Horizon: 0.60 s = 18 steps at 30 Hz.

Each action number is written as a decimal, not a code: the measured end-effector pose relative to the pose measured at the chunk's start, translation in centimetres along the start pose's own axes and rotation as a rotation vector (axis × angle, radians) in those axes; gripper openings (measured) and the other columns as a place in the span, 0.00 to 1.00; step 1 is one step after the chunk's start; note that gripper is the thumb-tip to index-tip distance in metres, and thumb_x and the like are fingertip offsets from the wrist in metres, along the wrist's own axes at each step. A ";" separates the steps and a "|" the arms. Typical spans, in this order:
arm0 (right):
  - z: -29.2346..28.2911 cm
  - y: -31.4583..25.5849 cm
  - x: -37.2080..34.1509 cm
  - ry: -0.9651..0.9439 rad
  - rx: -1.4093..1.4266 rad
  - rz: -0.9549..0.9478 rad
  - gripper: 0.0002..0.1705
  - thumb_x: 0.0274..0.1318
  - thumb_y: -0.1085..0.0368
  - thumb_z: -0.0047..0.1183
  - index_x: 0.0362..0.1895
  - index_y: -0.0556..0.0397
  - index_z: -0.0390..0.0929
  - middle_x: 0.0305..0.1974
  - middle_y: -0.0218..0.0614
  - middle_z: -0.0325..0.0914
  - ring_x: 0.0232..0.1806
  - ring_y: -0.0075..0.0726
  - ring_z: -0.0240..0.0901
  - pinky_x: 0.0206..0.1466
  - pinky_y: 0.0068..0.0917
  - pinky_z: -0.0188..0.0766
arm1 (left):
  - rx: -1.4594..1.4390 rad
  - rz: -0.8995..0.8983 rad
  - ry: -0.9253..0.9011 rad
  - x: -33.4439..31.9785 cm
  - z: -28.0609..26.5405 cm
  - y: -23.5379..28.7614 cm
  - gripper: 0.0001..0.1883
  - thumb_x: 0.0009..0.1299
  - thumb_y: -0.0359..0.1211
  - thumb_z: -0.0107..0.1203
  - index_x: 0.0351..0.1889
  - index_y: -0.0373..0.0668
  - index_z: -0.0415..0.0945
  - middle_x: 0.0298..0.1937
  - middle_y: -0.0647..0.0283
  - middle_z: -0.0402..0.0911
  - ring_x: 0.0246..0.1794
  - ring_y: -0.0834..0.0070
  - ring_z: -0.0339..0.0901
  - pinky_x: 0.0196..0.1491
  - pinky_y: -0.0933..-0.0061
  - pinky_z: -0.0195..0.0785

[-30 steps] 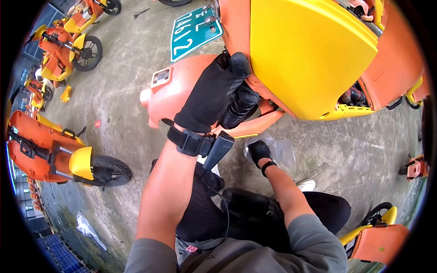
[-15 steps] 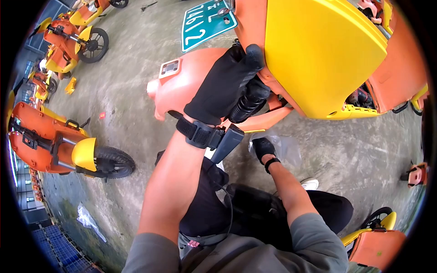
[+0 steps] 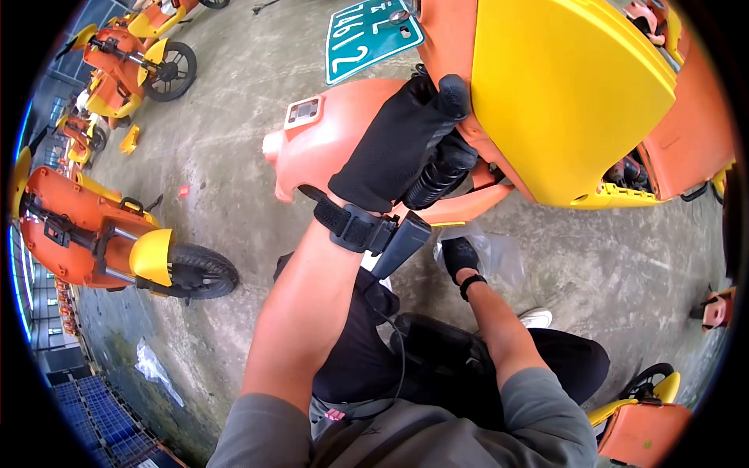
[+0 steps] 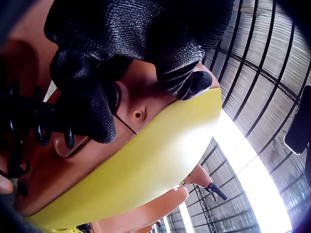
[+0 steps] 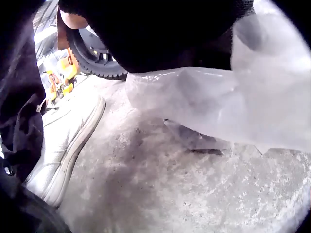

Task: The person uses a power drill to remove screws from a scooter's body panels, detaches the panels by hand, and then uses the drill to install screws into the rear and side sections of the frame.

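A yellow and orange scooter body (image 3: 569, 101) fills the upper right of the head view. My left hand (image 3: 394, 144), in a black glove, grips its orange front part beside a black coil spring (image 3: 433, 183). The left wrist view has the gloved hand (image 4: 131, 43) with bent fingers against the orange panel (image 4: 141, 90), above the yellow cover (image 4: 160, 150). Low beside the scooter, my gloved right hand (image 3: 460, 257) is at a clear plastic bag (image 3: 499, 257). The bag (image 5: 194, 97) hangs around the dark glove (image 5: 170, 34) in the right wrist view; the fingertips are hidden.
Other orange and yellow scooters stand at the left (image 3: 70, 226) and lower right (image 3: 647, 429). A green number plate (image 3: 370, 39) juts out above the salmon front cover (image 3: 343, 125). Crumpled plastic (image 3: 156, 370) lies on the concrete floor (image 3: 234, 148). A white shoe (image 3: 537, 317) is near my right forearm.
The scooter, both hands and the surroundings have shifted rightward in the head view. My left hand keeps its place on the scooter, and my right hand stays at the bag.
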State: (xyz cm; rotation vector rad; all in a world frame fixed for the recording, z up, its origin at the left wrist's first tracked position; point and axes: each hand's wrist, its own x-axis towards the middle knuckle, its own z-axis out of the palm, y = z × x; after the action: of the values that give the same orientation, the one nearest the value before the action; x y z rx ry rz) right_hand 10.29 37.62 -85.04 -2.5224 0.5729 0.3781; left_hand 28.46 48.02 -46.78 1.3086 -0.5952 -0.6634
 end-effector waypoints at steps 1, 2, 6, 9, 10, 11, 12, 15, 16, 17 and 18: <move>0.5 0.4 0.3 0.000 0.000 0.002 0.15 0.58 0.61 0.42 0.44 0.51 0.78 0.46 0.50 0.77 0.48 0.54 0.74 0.49 0.44 0.70 | -0.089 0.007 0.012 0.3 -0.1 -0.7 0.16 0.75 0.40 0.47 0.44 0.34 0.75 0.37 0.65 0.79 0.35 0.80 0.74 0.38 0.80 0.70; 1.3 0.8 0.6 0.102 0.017 -0.081 0.15 0.58 0.61 0.42 0.43 0.51 0.78 0.45 0.49 0.78 0.47 0.54 0.74 0.48 0.44 0.70 | -0.178 0.014 0.022 0.5 0.0 -1.1 0.14 0.74 0.38 0.49 0.43 0.35 0.76 0.36 0.63 0.80 0.34 0.77 0.76 0.37 0.78 0.70; 1.9 1.5 0.9 0.123 -0.049 -0.177 0.14 0.58 0.60 0.42 0.39 0.50 0.80 0.42 0.50 0.79 0.43 0.54 0.76 0.45 0.46 0.71 | -0.024 0.116 0.039 0.4 0.3 -0.8 0.17 0.73 0.42 0.51 0.40 0.35 0.76 0.33 0.65 0.79 0.32 0.80 0.74 0.35 0.80 0.68; -1.0 -0.3 -0.4 0.157 0.104 -0.075 0.17 0.59 0.57 0.41 0.38 0.54 0.79 0.41 0.51 0.79 0.43 0.57 0.75 0.45 0.47 0.70 | 0.116 0.199 0.059 -0.1 0.4 -0.5 0.20 0.72 0.47 0.53 0.38 0.36 0.75 0.30 0.67 0.78 0.30 0.83 0.72 0.33 0.81 0.67; -1.5 -0.4 -0.7 0.123 0.145 -0.017 0.18 0.59 0.56 0.41 0.38 0.55 0.79 0.41 0.51 0.79 0.43 0.58 0.75 0.45 0.47 0.70 | 0.158 0.213 0.029 -0.1 0.2 -0.4 0.19 0.72 0.46 0.52 0.38 0.36 0.75 0.29 0.67 0.78 0.31 0.83 0.73 0.34 0.81 0.67; -0.4 0.7 -0.2 0.102 0.143 0.029 0.19 0.60 0.55 0.41 0.37 0.55 0.80 0.40 0.51 0.79 0.43 0.58 0.76 0.46 0.47 0.70 | 0.082 0.205 0.070 0.4 0.3 -1.3 0.19 0.72 0.46 0.53 0.39 0.36 0.74 0.28 0.67 0.78 0.28 0.83 0.73 0.32 0.82 0.67; 0.6 1.6 0.3 0.083 0.140 0.072 0.20 0.60 0.54 0.41 0.37 0.55 0.81 0.39 0.52 0.80 0.43 0.58 0.76 0.46 0.46 0.70 | 0.008 0.200 0.114 0.7 0.4 -2.2 0.18 0.72 0.46 0.53 0.39 0.37 0.74 0.28 0.67 0.77 0.26 0.83 0.73 0.29 0.83 0.67; -2.4 2.0 0.2 0.021 0.061 -0.012 0.18 0.58 0.56 0.44 0.35 0.56 0.81 0.38 0.51 0.80 0.42 0.56 0.77 0.45 0.44 0.72 | -0.204 0.026 -0.002 0.2 0.2 -0.6 0.13 0.69 0.29 0.55 0.50 0.33 0.74 0.41 0.55 0.80 0.40 0.68 0.80 0.41 0.72 0.77; -3.1 2.3 0.3 0.032 -0.009 -0.119 0.16 0.57 0.58 0.47 0.34 0.57 0.81 0.36 0.51 0.81 0.39 0.53 0.79 0.42 0.42 0.73 | -0.213 0.026 0.005 -0.1 -0.1 -0.1 0.13 0.69 0.29 0.55 0.50 0.33 0.74 0.41 0.55 0.80 0.40 0.68 0.80 0.41 0.72 0.77; -4.6 2.0 0.4 -0.117 0.186 0.039 0.12 0.52 0.62 0.50 0.36 0.54 0.81 0.38 0.52 0.80 0.37 0.54 0.79 0.42 0.43 0.74 | 0.516 0.354 0.004 -0.5 -0.4 0.3 0.14 0.70 0.31 0.54 0.50 0.33 0.74 0.41 0.57 0.80 0.39 0.69 0.80 0.40 0.73 0.77; -6.0 1.6 0.1 -0.119 0.176 0.039 0.12 0.52 0.62 0.50 0.36 0.54 0.81 0.38 0.52 0.80 0.37 0.54 0.79 0.42 0.43 0.74 | 1.253 0.667 0.005 -0.8 -0.5 0.5 0.14 0.71 0.33 0.53 0.50 0.33 0.74 0.40 0.58 0.80 0.39 0.71 0.80 0.39 0.74 0.77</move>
State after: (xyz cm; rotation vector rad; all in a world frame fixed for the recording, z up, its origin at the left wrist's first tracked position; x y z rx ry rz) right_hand 10.50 33.05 -80.81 -2.3068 0.5831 0.4674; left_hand 28.36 49.03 -46.43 2.0548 -1.4775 0.3851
